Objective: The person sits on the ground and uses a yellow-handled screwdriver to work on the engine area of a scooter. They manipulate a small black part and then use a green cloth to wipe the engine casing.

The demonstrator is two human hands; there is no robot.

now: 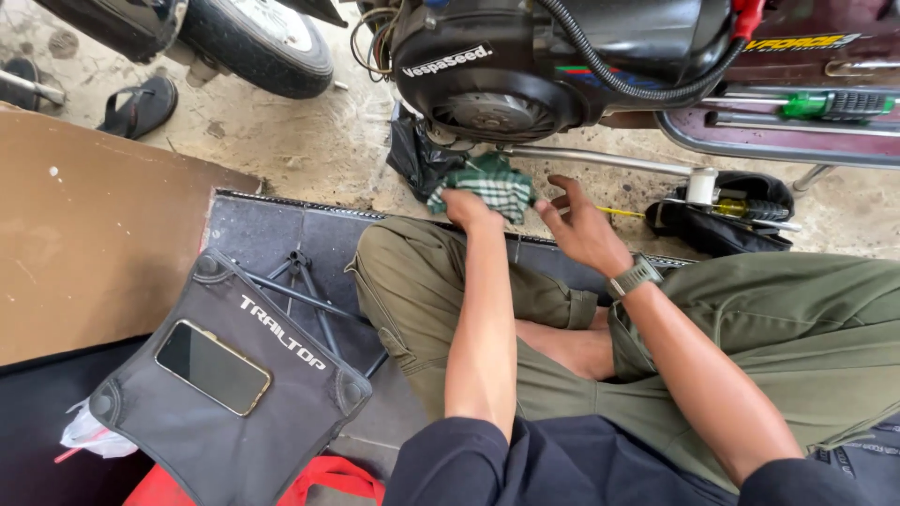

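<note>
Two hands: left hand [466,208] on green-checked rag [495,185].

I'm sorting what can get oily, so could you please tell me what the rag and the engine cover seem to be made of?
The rag, held in the left hand, looks like woven cotton: green-and-white check, matte, with soft crumpled folds. The engine cover looks like painted metal or hard plastic: rigid, glossy black, with slotted vents. Which of the two cannot be told.

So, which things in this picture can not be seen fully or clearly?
- Head view: green checked cloth, partly covered by the left hand.
- Black scooter engine, cut off by the top edge.
- Yellow-handled screwdriver, tip hidden behind the white cylinder.
</note>
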